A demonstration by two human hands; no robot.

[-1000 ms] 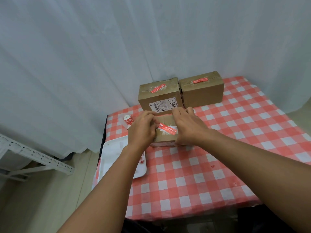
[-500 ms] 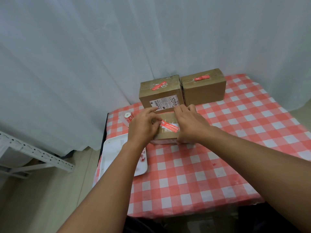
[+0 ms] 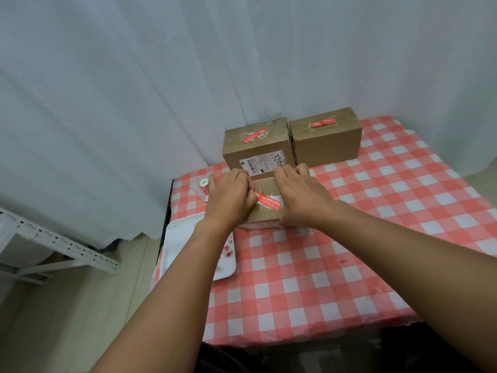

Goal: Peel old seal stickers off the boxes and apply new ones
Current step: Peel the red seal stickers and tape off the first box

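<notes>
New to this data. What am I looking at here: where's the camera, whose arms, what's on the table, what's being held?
There is no robot here. One wide-angle camera sits on a person's head and looks forward and down, so the two bare arms coming in from the bottom are the wearer's own.

The table has a red and white checked cloth. Nearest the person is a small cardboard box with a red seal sticker across its top. The left hand pinches the sticker's left end; whether it is peeling or pressing is not clear from one frame. The right hand holds the box steady, fingers curled over its far edge.

Behind stand two larger boxes, each with a red sticker: one with a shipping label, one plain. At left lie a sticker roll and a white tray with red scraps.
</notes>
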